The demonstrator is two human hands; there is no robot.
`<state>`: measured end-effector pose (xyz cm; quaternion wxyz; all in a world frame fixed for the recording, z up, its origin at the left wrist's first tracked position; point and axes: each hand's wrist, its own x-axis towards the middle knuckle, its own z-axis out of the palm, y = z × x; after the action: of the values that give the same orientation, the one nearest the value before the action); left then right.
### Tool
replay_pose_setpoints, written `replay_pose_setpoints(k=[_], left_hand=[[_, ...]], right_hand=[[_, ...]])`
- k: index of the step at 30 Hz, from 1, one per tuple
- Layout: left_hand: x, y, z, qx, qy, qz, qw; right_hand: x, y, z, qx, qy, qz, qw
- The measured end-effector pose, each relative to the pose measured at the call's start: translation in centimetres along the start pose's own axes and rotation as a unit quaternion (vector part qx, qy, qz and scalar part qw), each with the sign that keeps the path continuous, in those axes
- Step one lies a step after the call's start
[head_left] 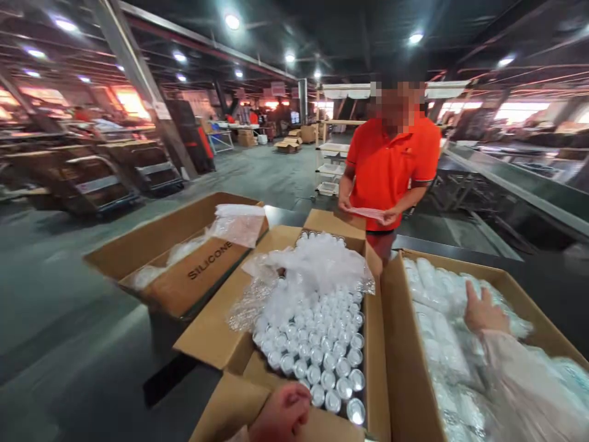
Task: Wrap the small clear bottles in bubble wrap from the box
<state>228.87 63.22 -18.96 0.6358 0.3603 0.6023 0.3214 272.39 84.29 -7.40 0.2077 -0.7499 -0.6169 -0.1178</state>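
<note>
Big factory floor (257, 166) out back, and the right hand (485, 312) is spread wide over plastic-wrapped packs (442, 344) in the right carton (405, 356), probably light, squishy, slippery, so I'd cup one mid-body, while the left hand (283, 412) curls by the middle carton (216, 325), can't tell if gripping anything.

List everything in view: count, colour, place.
Middle box: one, brown, open, centre
Capped containers: dozens, whitish-silver tops, in middle box
Plastic film: count unclear, whitish, over containers
Left box: one, brown, marked SILICONE, holding clear plastic
Right box: one, brown, open
Wrapped items: many, whitish, in right box
Table: one, dark, under boxes
Co-worker: one, orange shirt, beyond middle box
Sheet: pale pink, count unclear, in co-worker's hands
Rack: one, pale, behind co-worker
Ceiling lights: several, white, overhead
Background: partly blurred
Left hand: one, bare, at middle box's near flap
Right hand: one, bare, pale sleeve, over wrapped items
</note>
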Motion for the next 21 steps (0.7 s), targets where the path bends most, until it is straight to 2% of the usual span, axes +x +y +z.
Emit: replay_pose_setpoints(k=[2, 3, 4, 6, 7, 8, 9, 10, 12, 16, 18, 21], left_hand=[[0.5, 1.9, -1.5, 0.047, 0.011, 0.055, 0.997], [0.8, 3.1, -2.4, 0.087, 0.037, 0.103, 0.990], [1.1, 4.3, -3.6, 0.135, 0.079, 0.162, 0.974], [2.1, 6.7, -6.4, 0.255, 0.185, 0.258, 0.913], [2.6, 7.7, -8.0, 0.318, 0.238, 0.279, 0.874], [3.2, 8.4, -9.6, 0.377, 0.284, 0.268, 0.840], [3.8, 8.9, -11.1, 0.426, 0.310, 0.242, 0.815], [4.3, 9.0, -12.5, 0.457, 0.319, 0.215, 0.802], [5.0, 8.7, -14.7, 0.479, 0.307, 0.185, 0.801], [5.1, 7.0, -16.8, 0.460, 0.276, 0.217, 0.815], [5.0, 6.5, -17.4, 0.445, 0.258, 0.236, 0.824], [4.5, 6.4, -18.0, 0.405, 0.259, 0.251, 0.840]], right_hand=[[-1.8, -2.0, -2.0, -0.011, -0.009, -0.072, 0.997], [-3.1, -3.0, -3.1, -0.002, 0.002, -0.126, 0.992], [-4.8, -4.0, -4.2, 0.019, 0.022, -0.183, 0.983], [-8.8, -6.0, -6.2, 0.091, 0.044, -0.262, 0.960], [-10.9, -7.0, -7.0, 0.131, 0.033, -0.276, 0.952], [-13.0, -8.1, -7.6, 0.171, 0.008, -0.279, 0.945], [-15.1, -9.1, -8.0, 0.209, -0.020, -0.274, 0.939], [-17.0, -10.2, -8.2, 0.244, -0.056, -0.267, 0.930], [-20.3, -12.6, -8.1, 0.302, -0.143, -0.246, 0.910], [-24.9, -18.0, -7.8, 0.381, -0.341, -0.180, 0.840], [-26.6, -20.5, -8.0, 0.409, -0.404, -0.159, 0.803], [-28.4, -22.9, -8.4, 0.418, -0.443, -0.145, 0.779]])
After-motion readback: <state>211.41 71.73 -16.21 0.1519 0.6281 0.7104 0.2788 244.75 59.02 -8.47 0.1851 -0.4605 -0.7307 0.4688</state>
